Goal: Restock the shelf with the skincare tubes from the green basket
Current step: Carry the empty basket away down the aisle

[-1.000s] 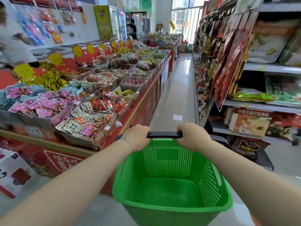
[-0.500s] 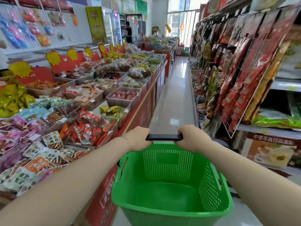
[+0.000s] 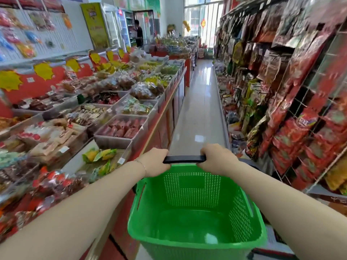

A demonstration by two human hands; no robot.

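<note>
Green basket (image 3: pixel 191 190) is held low in the middle of the view, in the aisle between a long table (image 3: pixel 161 126) on the left and a wire rack (image 3: pixel 308 102) on the right. Its perforated walls and bare green floor are seen from above. A black handle (image 3: pixel 185 159) crosses its far edge. The left hand (image 3: pixel 155 160) is clamped on the left end of the handle and the right hand (image 3: pixel 217 158) on the right end, with the fingers of both curled round the bar and a stretch of the bar bare between them. A thin bracelet (image 3: pixel 143 166) is worn on the left wrist.

The table is fronted in red and is covered with clear bins of wrapped snacks. One bin of pink packets (image 3: pixel 122 129) is set just beyond the left hand, and yellow-green packets (image 3: pixel 102 154) lie in the bin beside that wrist. Yellow starburst tags (image 3: pixel 44 70) are fixed along the red back board; nothing can be read on them. Red packets (image 3: pixel 293 136) are hung on the wire rack, and one carries a blue and yellow label whose writing is too blurred to be read.

A glossy tiled floor (image 3: pixel 199 109) runs away down the aisle. At the far end a yellow poster (image 3: pixel 95 25) with illegible print is seen beside glass-door coolers (image 3: pixel 122 27), and a person in a dark top (image 3: pixel 139 33) stands there.
</note>
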